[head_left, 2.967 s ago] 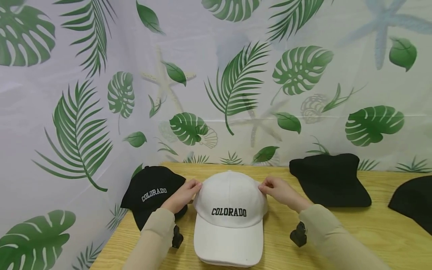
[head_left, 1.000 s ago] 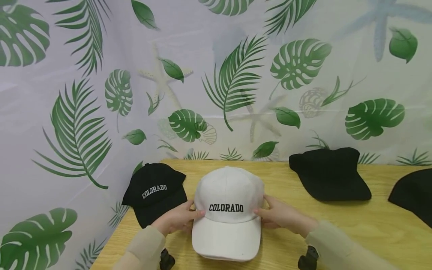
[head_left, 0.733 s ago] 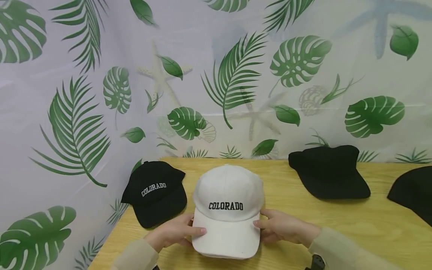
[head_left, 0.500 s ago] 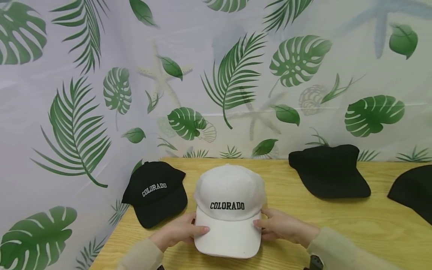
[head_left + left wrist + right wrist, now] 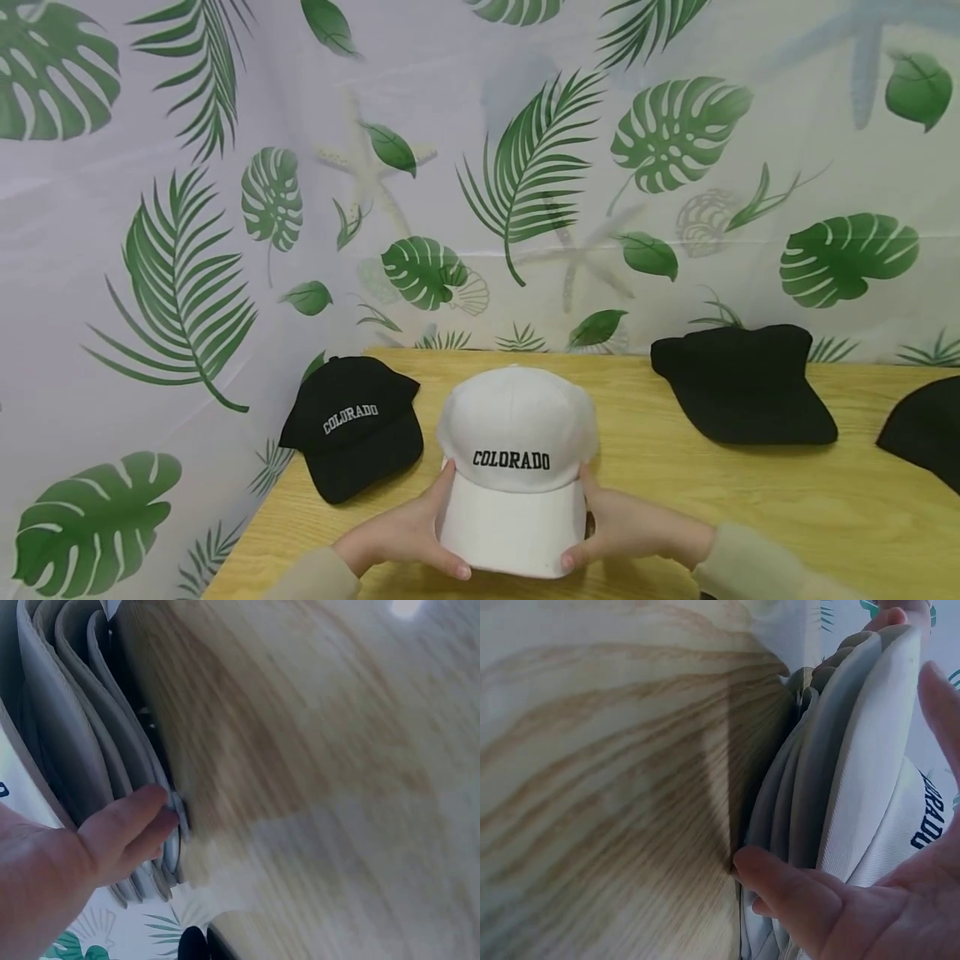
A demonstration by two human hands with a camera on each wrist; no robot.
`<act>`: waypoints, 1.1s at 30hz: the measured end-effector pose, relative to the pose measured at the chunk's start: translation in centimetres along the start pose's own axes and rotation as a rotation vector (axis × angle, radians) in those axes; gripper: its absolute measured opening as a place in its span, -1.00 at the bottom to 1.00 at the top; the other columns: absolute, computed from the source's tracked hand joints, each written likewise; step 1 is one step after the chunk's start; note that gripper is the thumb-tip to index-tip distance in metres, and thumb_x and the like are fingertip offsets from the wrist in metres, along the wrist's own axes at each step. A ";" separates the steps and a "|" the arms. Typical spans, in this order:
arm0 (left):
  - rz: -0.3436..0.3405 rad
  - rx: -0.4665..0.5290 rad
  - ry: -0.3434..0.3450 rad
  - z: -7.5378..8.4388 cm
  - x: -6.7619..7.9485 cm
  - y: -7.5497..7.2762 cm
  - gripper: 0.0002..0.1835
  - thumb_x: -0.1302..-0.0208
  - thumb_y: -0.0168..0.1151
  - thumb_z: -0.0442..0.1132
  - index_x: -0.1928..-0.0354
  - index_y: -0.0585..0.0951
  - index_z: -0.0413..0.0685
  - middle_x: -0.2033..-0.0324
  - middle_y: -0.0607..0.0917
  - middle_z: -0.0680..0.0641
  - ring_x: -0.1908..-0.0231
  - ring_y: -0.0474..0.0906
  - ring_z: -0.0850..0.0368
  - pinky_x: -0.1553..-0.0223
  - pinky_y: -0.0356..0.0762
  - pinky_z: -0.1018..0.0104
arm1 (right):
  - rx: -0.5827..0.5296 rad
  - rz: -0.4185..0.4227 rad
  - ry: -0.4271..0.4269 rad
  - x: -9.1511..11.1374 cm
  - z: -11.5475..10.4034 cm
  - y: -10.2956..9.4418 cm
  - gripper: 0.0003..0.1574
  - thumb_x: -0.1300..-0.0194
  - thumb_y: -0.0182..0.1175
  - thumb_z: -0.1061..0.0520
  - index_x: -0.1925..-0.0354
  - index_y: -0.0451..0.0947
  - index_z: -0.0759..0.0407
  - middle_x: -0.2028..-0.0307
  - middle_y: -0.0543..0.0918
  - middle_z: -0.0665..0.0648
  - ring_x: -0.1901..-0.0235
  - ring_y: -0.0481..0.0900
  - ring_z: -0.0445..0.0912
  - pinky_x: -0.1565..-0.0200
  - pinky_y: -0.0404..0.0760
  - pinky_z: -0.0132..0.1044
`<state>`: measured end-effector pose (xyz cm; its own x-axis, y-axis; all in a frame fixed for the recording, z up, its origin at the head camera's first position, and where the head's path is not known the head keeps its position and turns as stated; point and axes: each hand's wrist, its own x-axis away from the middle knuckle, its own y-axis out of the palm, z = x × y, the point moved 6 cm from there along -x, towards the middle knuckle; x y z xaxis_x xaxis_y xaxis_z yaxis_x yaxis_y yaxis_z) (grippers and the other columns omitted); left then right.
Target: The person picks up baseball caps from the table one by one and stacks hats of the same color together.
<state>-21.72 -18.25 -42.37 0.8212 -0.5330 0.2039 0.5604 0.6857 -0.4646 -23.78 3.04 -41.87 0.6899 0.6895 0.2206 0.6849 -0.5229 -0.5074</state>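
A white cap (image 5: 517,417) with COLORADO on its front lies in the middle of the table, brim toward me. In the wrist views several nested cap brims (image 5: 97,727) show, a stack with the lettered one on top. My left hand (image 5: 401,529) touches the left side of the brims, fingers spread. Opposite it, my right hand (image 5: 637,523) lies against the right side. In the head view each hand has one digit up by the crown and another at the brim's front corner. In the right wrist view, fingertips (image 5: 761,870) touch the lower brim edges close to the table.
A black COLORADO cap (image 5: 356,433) lies to the left of the white one. Another black cap (image 5: 746,383) lies at the back right, and a third black cap (image 5: 926,429) is cut off by the right edge. A leaf-printed cloth (image 5: 525,125) hangs behind the wooden table (image 5: 750,500).
My hands moved from the crown's sides down to the brim. Half a second ago the thumbs lay on top of the brim; now the fingers are spread along its sides. The white cap stays nearly in place.
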 end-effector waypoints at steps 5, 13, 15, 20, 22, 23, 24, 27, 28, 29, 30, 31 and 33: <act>0.034 -0.007 0.008 -0.3 -0.1 -0.1 0.38 0.28 0.49 -0.01 -0.29 -0.40 -0.31 -0.29 -0.27 -0.34 -0.26 -0.24 -0.06 -0.18 -0.22 -0.03 | 0.083 0.003 0.014 0.1 -0.1 -0.1 0.55 0.18 0.40 -0.11 -0.18 -0.50 0.66 -0.10 0.15 0.62 -0.11 0.24 0.16 -0.08 0.18 0.03; 0.073 0.050 0.061 -0.6 -0.2 -0.3 0.33 0.26 0.49 -0.11 -0.32 -0.38 -0.18 -0.30 -0.14 -0.21 -0.20 0.01 0.05 -0.14 0.01 0.30 | 0.236 0.113 0.041 -0.3 -0.1 -0.4 0.53 0.30 0.45 -0.16 -0.17 -0.28 0.72 0.11 0.44 0.51 0.10 0.44 0.04 0.03 0.34 -0.03; 0.079 0.063 0.062 -0.7 -0.3 -0.4 0.33 0.26 0.49 -0.13 -0.32 -0.37 -0.16 -0.30 -0.13 -0.19 -0.18 0.03 0.05 -0.13 0.04 0.31 | 0.252 0.121 0.051 -0.5 -0.1 -0.4 0.53 0.31 0.45 -0.18 -0.17 -0.26 0.71 0.16 0.48 0.47 0.13 0.46 0.01 0.05 0.37 -0.05; 0.072 0.064 0.041 -0.8 -0.4 -0.6 0.33 0.24 0.48 -0.08 -0.33 -0.38 -0.12 -0.31 -0.19 -0.17 -0.23 -0.07 0.05 -0.17 -0.07 0.11 | 0.242 0.120 0.054 -0.6 -0.1 -0.6 0.53 0.30 0.44 -0.19 -0.19 -0.25 0.69 0.17 0.49 0.43 0.18 0.46 -0.05 0.06 0.38 -0.06; 0.053 0.077 0.029 -0.8 -0.4 -0.6 0.30 0.20 0.45 -0.05 -0.33 -0.39 -0.09 -0.32 -0.20 -0.16 -0.24 -0.06 0.03 -0.16 -0.04 0.06 | 0.221 0.115 0.049 -0.6 0.0 -0.7 0.52 0.27 0.42 -0.20 -0.20 -0.27 0.68 0.09 0.45 0.46 0.14 0.45 -0.03 0.04 0.36 -0.06; 0.043 0.081 0.023 -0.7 -0.4 -0.7 0.28 0.17 0.43 -0.03 -0.33 -0.38 -0.09 -0.32 -0.20 -0.16 -0.23 -0.03 0.02 -0.15 -0.01 0.06 | 0.204 0.109 0.045 -0.5 0.0 -0.8 0.50 0.25 0.41 -0.19 -0.20 -0.28 0.67 0.05 0.41 0.48 0.11 0.44 -0.02 0.03 0.35 -0.06; 0.041 0.072 0.013 -0.6 -0.3 -0.8 0.25 0.13 0.41 -0.02 -0.34 -0.36 -0.10 -0.31 -0.17 -0.18 -0.21 0.02 0.01 -0.14 0.03 0.06 | 0.177 0.100 0.038 -0.5 0.1 -0.9 0.48 0.22 0.40 -0.18 -0.20 -0.29 0.67 0.02 0.39 0.47 0.09 0.44 0.00 0.03 0.36 -0.05; 0.059 0.028 -0.022 -0.2 -0.1 -1.1 0.11 0.02 0.32 0.00 -0.33 -0.24 -0.22 -0.27 -0.01 -0.28 -0.13 0.21 -0.10 -0.07 0.19 0.04 | 0.114 0.082 0.002 -0.2 0.1 -1.2 0.40 0.13 0.38 -0.11 -0.21 -0.30 0.66 -0.01 0.37 0.47 0.07 0.44 0.09 0.05 0.38 -0.03; 0.082 -0.008 -0.032 0.0 0.0 -1.4 0.04 -0.02 0.29 0.02 -0.33 -0.16 -0.27 -0.24 0.07 -0.30 -0.09 0.27 -0.14 -0.03 0.24 0.03 | 0.091 0.081 -0.001 -0.1 0.2 -1.4 0.36 0.10 0.37 -0.08 -0.21 -0.27 0.65 -0.01 0.37 0.48 0.07 0.45 0.12 0.07 0.39 -0.02; 0.114 -0.057 -0.046 0.3 0.1 -1.7 -0.02 -0.05 0.25 0.03 -0.31 -0.06 -0.32 -0.22 0.13 -0.33 -0.08 0.28 -0.18 -0.02 0.25 0.00 | 0.081 0.087 -0.002 0.0 0.2 -1.7 0.31 0.08 0.36 -0.05 -0.22 -0.23 0.64 0.01 0.39 0.47 0.10 0.46 0.15 0.09 0.40 -0.01; 0.149 -0.106 -0.055 0.6 0.2 -2.1 -0.09 -0.08 0.22 0.05 -0.28 0.03 -0.34 -0.18 0.21 -0.33 -0.06 0.30 -0.21 0.00 0.27 -0.02 | 0.074 0.101 0.004 0.1 0.3 -2.1 0.26 0.07 0.36 -0.03 -0.22 -0.19 0.62 0.03 0.41 0.46 0.12 0.47 0.17 0.11 0.41 -0.01; 0.184 -0.147 -0.056 1.0 0.3 -2.5 -0.16 -0.10 0.20 0.05 -0.25 0.12 -0.36 -0.14 0.26 -0.33 -0.04 0.30 -0.24 0.02 0.28 -0.04 | 0.080 0.123 0.014 0.3 0.4 -2.5 0.21 0.06 0.36 -0.02 -0.22 -0.13 0.61 0.04 0.41 0.46 0.12 0.47 0.19 0.12 0.42 0.00; 0.259 -0.236 -0.047 1.9 0.6 -3.2 -0.27 -0.13 0.16 0.06 -0.17 0.26 -0.35 -0.09 0.34 -0.31 -0.03 0.30 -0.26 0.05 0.29 -0.07 | 0.098 0.172 0.041 0.6 0.6 -3.6 0.11 0.04 0.34 -0.02 -0.20 -0.01 0.59 0.05 0.42 0.46 0.14 0.48 0.20 0.14 0.43 -0.01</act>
<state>-22.84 -19.79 -39.15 0.9400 -0.3289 0.0904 0.2971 0.6588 -0.6912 -25.93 5.64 -40.38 0.8052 0.5721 0.1563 0.5314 -0.5790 -0.6184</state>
